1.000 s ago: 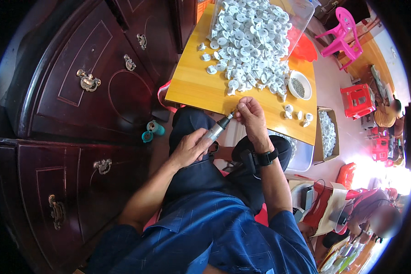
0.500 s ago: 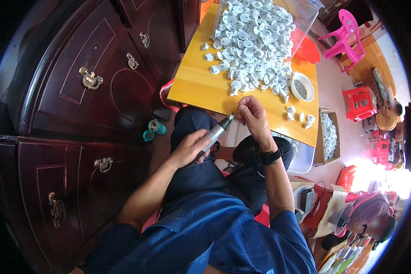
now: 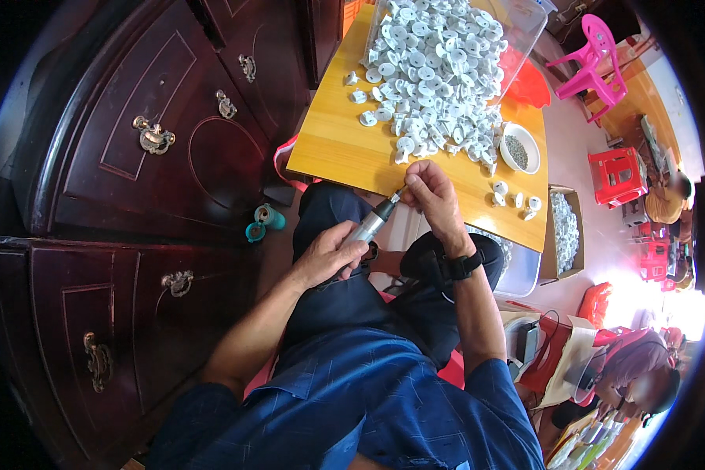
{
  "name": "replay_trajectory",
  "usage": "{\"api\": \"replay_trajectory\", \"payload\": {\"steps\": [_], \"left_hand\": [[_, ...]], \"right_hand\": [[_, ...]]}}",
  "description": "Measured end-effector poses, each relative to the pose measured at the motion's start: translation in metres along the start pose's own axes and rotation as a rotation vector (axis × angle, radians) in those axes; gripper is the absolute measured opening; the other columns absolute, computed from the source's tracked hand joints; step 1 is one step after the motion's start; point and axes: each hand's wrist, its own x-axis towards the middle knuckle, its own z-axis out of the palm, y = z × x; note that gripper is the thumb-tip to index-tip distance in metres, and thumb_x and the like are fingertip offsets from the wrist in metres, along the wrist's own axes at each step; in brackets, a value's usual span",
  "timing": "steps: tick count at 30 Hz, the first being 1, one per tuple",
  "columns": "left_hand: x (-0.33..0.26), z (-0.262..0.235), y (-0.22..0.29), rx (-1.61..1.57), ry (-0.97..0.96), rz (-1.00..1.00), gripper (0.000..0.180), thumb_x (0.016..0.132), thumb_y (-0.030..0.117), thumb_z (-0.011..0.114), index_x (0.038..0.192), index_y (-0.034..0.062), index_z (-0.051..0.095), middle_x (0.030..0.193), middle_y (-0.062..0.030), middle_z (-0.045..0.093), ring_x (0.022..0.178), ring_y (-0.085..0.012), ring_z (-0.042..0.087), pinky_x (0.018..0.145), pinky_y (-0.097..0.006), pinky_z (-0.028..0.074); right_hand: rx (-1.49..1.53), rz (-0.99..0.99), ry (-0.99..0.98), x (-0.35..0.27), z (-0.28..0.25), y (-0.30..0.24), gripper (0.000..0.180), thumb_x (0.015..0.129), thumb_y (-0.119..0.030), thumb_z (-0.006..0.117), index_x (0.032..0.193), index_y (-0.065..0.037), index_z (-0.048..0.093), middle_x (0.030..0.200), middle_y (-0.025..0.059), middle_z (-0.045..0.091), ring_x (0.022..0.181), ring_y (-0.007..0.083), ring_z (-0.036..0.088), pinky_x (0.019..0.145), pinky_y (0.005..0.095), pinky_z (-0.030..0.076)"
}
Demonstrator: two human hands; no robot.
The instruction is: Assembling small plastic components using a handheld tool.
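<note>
My left hand [image 3: 329, 254] is wrapped around a grey and black pen-shaped power screwdriver [image 3: 370, 225], held above my lap and pointing up toward the table edge. Right at its metal tip, my right hand [image 3: 437, 200] has thumb and forefinger pinched together; whatever they hold is too small to make out. Just beyond, a large heap of small white plastic parts [image 3: 423, 74] with round discs covers much of the yellow wooden table [image 3: 333, 133]. A white bowl [image 3: 532, 149] of tiny grey metal pieces stands to the right of the heap, and several white parts [image 3: 517, 200] lie apart below it.
Dark wooden cabinets [image 3: 157, 211] with brass handles close off the left side. Right of the table stands a cardboard box [image 3: 562, 235] of white parts. A red basin [image 3: 529, 86], pink chair [image 3: 595, 63] and red stool [image 3: 617, 176] are farther off. Another person [image 3: 630, 372] sits at lower right.
My left hand's grip on the screwdriver has shifted slightly, with the thumb now lying more across it. My right fingers have moved a little up and left, still at the tip.
</note>
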Motion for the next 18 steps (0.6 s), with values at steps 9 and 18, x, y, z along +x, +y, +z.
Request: {"api": "replay_trajectory", "payload": {"steps": [9, 18], "left_hand": [[0.000, 0.001, 0.003, 0.028, 0.017, 0.054, 0.030, 0.098, 0.032, 0.063, 0.105, 0.0031, 0.056, 0.073, -0.0004, 0.056, 0.054, -0.0068, 0.052, 0.050, -0.022, 0.043], [-0.001, -0.001, 0.006, 0.001, 0.114, 0.103, 0.029, 0.098, 0.030, 0.062, 0.110, 0.0035, 0.057, 0.074, -0.0003, 0.056, 0.056, -0.0063, 0.052, 0.051, -0.022, 0.043]], "right_hand": [[0.189, 0.022, 0.027, 0.003, 0.007, 0.006, 0.015, 0.099, -0.012, 0.062, 0.113, -0.009, 0.057, 0.085, -0.0047, 0.061, 0.069, 0.0053, 0.058, 0.064, 0.0196, 0.047], [0.153, 0.026, 0.123, 0.010, -0.001, 0.001, 0.029, 0.099, -0.019, 0.063, 0.125, -0.008, 0.055, 0.101, 0.0002, 0.066, 0.077, 0.0082, 0.061, 0.071, 0.0224, 0.049]]}}
